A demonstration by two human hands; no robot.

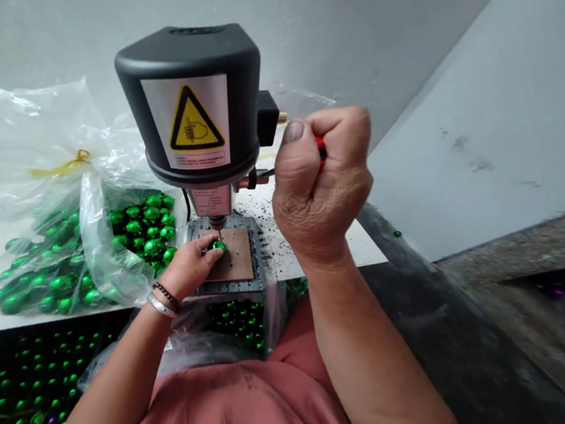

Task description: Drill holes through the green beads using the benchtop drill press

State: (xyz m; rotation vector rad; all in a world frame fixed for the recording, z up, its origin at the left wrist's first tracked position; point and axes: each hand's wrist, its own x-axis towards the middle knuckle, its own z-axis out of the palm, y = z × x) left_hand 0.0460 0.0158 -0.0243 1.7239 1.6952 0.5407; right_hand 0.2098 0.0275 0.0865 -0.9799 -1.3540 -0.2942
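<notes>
My left hand (190,266) pinches one shiny green ball (218,246), thumb and fingertip on its sides. The ball sits on the brown board (239,254) over the base of the drill press (191,63), under the chuck (217,222). The thin bit (219,234) comes down at the ball's top; whether it touches, I can't tell (too small from up here). My right hand (328,176) is a fist round the red grip (322,152) of the lever, up beside the motor housing, and that grip is mostly hidden by my fingers.

Risks, quick list, my judgement. Ball is round and glossy and I see no clamp, so a weak pinch could let it roll or spin if the bit catches. Off-centre contact could make the bit skid, and my left fingertips are right beside it; the warning label (186,123) shows a hand for good reason. Too hard a pull on the lever might crack the ball. The bracelets (165,299) on my left wrist sit near the base; leaning in could bring them toward the spindle. Dark crumbs (279,242) on the tabletop: similar bits under the ball could unseat it. Loose plastic bag (90,240) of balls lies just beside, could snag.
</notes>
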